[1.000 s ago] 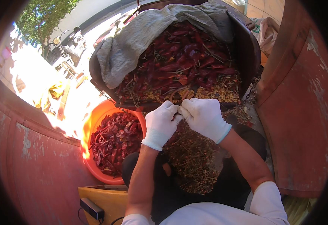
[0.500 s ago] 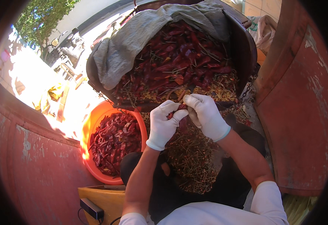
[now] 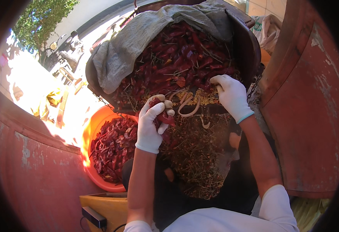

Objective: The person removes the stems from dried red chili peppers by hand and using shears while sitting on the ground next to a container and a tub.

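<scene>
Several dried red chili peppers (image 3: 165, 118) are gripped in my left hand (image 3: 151, 125), which wears a white glove. Its fingers curl round them just in front of the container's near edge. My right hand (image 3: 232, 96), also gloved, reaches to the right side of the chili heap (image 3: 181, 58). Its fingers are bent together with the tips at the peppers, and what lies between them is hidden. The heap fills a dark metal container (image 3: 250, 50), with yellow seeds (image 3: 212, 97) along its front. A pale looped cord (image 3: 188, 114) hangs over that edge between my hands.
An orange tub (image 3: 99, 181) of red chili pieces stands at the left. Grey cloth (image 3: 119, 54) drapes over the container's back and left. Stems and seeds (image 3: 200, 166) lie heaped below, between my legs. Red panels (image 3: 41, 166) flank both sides; a wooden box (image 3: 111, 208) is near left.
My hands were together at the container's edge and have parted. The left has drawn left and holds the peppers; the right has moved up and right to the heap. More of the cord shows.
</scene>
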`<state>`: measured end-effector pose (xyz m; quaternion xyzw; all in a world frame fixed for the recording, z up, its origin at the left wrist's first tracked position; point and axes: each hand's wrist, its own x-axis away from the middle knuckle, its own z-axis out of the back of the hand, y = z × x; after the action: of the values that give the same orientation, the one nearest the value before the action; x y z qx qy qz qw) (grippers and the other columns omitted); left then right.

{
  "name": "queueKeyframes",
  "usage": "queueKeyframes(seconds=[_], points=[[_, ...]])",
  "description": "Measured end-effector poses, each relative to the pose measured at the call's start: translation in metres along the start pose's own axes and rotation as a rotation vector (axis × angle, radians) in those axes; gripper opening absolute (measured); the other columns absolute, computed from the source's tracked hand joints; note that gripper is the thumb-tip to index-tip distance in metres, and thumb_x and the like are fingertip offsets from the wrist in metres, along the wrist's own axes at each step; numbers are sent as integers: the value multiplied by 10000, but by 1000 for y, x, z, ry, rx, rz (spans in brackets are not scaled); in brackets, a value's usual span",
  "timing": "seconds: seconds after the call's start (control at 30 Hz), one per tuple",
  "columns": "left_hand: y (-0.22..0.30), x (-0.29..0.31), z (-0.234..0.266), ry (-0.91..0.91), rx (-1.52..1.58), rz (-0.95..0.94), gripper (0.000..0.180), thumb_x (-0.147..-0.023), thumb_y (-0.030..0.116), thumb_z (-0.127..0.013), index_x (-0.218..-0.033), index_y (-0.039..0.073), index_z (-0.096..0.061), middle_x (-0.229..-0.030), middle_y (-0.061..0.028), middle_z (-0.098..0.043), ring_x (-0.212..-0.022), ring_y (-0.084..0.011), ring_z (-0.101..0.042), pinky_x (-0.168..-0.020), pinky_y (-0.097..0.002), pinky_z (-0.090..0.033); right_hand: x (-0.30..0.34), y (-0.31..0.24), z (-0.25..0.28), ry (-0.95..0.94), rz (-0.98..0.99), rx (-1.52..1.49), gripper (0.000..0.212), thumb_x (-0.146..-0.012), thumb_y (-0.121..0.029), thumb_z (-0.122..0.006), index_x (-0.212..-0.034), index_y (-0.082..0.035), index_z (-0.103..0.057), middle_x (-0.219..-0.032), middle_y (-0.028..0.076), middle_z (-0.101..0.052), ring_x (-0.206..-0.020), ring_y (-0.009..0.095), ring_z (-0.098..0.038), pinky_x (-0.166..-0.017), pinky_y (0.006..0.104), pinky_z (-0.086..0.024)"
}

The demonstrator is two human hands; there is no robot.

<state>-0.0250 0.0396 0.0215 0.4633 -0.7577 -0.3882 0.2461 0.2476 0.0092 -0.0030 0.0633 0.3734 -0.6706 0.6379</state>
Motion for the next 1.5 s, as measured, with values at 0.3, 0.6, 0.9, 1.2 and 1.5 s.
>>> queueKeyframes(seconds=[0.3,0.6,0.9,1.2,1.5], points=[[-3,-2,-13,43,-231,-21,278,-996,196,-628,-1197,13,-567,-886,-47,-634,-674,-113,-615,-403,-188,-369,-17,8,-36,67,200,248,147,-766,-121,-750,-912,-138,-735,-964,29,-663,-865,253,-654,-747,410,-519],[-14,-5,-8,83,-378,-52,269,-1001,248,-638,-963,-17,-645,-720,-16,-580,-611,-99,-547,-565,-253,-443,-22,-28,12,244,-395,-599,114,-920,-77,-684,-1014,-29,-727,-944,84,-745,-736,108,-684,-674,243,-527],[-22,-13,-30,96,-395,32,379,-997,267,-644,-1208,-48,-644,-754,-4,-612,-583,-79,-551,-467,-211,-399,29,-58,10,313,232,-308,273,-794,59,-683,-1039,-61,-662,-1149,108,-707,-943,307,-705,-775,362,-582],[-25,-19,-30,-21,-465,-15,544,-905,313,-762,-1328,6,-610,-866,3,-665,-639,-37,-565,-477,-182,-415,45,-67,-2,154,623,-159,177,-703,-41,-698,-874,-75,-669,-1040,42,-683,-969,259,-669,-783,360,-565],[-30,-18,-23,-157,-528,67,366,-911,209,-735,-1180,-29,-663,-934,-4,-669,-809,-51,-583,-715,-217,-498,52,-64,6,-5,712,-204,126,-675,-81,-687,-792,-85,-640,-919,14,-649,-895,240,-647,-773,369,-552]])
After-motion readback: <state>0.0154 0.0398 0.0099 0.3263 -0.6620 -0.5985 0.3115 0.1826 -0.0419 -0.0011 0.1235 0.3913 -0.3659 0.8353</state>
